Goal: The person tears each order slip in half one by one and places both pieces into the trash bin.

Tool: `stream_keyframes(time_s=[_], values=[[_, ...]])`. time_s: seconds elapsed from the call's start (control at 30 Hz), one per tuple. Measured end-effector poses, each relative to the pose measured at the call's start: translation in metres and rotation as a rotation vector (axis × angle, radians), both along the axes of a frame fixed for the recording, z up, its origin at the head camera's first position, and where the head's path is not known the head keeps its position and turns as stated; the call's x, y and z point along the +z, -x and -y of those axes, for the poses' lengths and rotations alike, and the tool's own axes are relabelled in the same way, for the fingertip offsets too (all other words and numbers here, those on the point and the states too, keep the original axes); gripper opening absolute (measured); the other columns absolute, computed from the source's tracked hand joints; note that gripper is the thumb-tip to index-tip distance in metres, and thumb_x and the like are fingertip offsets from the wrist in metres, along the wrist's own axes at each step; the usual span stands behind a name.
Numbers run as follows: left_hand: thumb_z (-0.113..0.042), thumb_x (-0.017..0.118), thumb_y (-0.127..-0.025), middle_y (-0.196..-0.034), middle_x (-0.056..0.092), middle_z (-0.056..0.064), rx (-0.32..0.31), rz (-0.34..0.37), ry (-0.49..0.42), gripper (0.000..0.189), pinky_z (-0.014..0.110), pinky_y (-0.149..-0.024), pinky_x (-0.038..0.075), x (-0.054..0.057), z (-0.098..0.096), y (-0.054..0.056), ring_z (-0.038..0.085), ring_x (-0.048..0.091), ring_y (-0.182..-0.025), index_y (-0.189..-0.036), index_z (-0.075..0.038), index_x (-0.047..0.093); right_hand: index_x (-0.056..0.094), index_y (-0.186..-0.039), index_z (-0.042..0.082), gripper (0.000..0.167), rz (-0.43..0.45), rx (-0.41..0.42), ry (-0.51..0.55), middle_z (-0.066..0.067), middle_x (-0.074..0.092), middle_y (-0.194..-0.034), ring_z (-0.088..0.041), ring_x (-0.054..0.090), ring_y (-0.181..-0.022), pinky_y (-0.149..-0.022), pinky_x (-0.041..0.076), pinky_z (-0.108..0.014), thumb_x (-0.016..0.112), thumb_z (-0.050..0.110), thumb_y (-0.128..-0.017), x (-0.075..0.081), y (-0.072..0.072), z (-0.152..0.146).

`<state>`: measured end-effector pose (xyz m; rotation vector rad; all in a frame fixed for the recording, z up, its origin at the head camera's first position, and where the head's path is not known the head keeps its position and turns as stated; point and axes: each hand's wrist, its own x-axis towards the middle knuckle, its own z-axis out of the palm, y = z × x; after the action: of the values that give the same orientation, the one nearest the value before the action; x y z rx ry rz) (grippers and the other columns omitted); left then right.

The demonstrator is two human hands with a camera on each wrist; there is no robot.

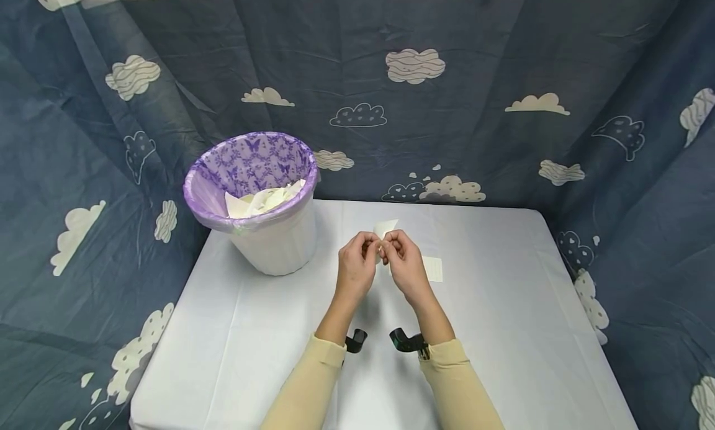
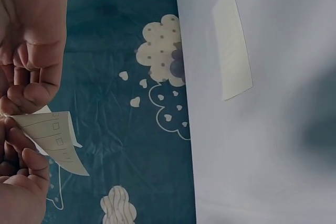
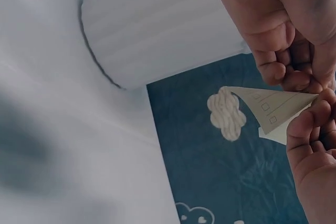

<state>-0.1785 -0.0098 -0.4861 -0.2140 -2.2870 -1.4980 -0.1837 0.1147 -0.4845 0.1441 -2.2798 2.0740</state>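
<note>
Head view, nearest first, clock centred on the hands: two pale-yellow cloth sleeves (image 1: 304, 386) enter at five and seven o'clock, each with a black wrist mount (image 1: 412, 342). The left hand (image 1: 355, 264) and right hand (image 1: 409, 265) meet at mid-table, thumbs and curled fingers pinching one thin cream printed paper sheet (image 2: 50, 132) between them; its free end points to twelve o'clock. A paler flap shows behind it; whether folded or partly torn cannot be told.

The step in hand appears to be tearing. Good practice, as judged: keep both pinches close on either side of the line and work one against the other slowly, without pulling outward.

Materials: the sheet is matt and limp, bearing ruled lines and small boxes. Between three and four o'clock, a flat, four-sided cream paper slip (image 1: 432, 269) lies on a smooth white tablecloth (image 1: 503, 306). At ten o'clock stands a round, ribbed white bin (image 1: 279, 250) with a glossy purple butterfly-print liner (image 1: 246, 166), containing loose cream paper pieces (image 1: 265, 200). Furthest, a creased navy cloud-print curtain (image 1: 475, 132).
</note>
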Motion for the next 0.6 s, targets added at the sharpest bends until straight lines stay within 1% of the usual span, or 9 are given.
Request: stream_keyframes(time_s=[0.2,0.3,0.6], values=[[-0.011,0.07,-0.102,-0.087,0.072,0.009,0.001,0.008,-0.032,0.007,0.021,-0.063,0.049,0.0044,-0.0002,-0.0014,0.011,0.059,-0.072,-0.102,-0.004,0.071,0.057,-0.104,0.003,0.007,0.001,-0.013,0.015,0.0,0.058,-0.083,-0.011,0.056,-0.075,-0.068,0.05,-0.02,0.055,0.006,-0.109,0.0044,-0.0013,0.001],[-0.011,0.07,-0.102,-0.087,0.072,0.009,0.001,0.008,-0.054,0.007,0.021,-0.064,0.049,0.0053,-0.0005,-0.002,0.01,0.059,-0.072,-0.101,-0.004,0.072,0.057,-0.104,0.003,0.007,0.0,-0.012,0.025,0.0,0.058,-0.083,-0.01,0.055,-0.074,-0.066,0.048,-0.019,0.054,0.006,-0.11,0.0053,-0.0017,0.001],[-0.009,0.071,-0.101,-0.087,0.073,0.009,0.019,-0.009,-0.093,0.005,0.021,-0.066,0.049,0.0069,-0.0006,-0.0027,0.011,0.061,-0.074,-0.1,-0.005,0.072,0.057,-0.105,0.003,0.009,-0.017,-0.015,0.037,-0.001,0.059,-0.084,-0.012,0.056,-0.075,-0.067,0.048,-0.019,0.053,0.009,-0.111,0.0059,-0.0017,0.0015]])
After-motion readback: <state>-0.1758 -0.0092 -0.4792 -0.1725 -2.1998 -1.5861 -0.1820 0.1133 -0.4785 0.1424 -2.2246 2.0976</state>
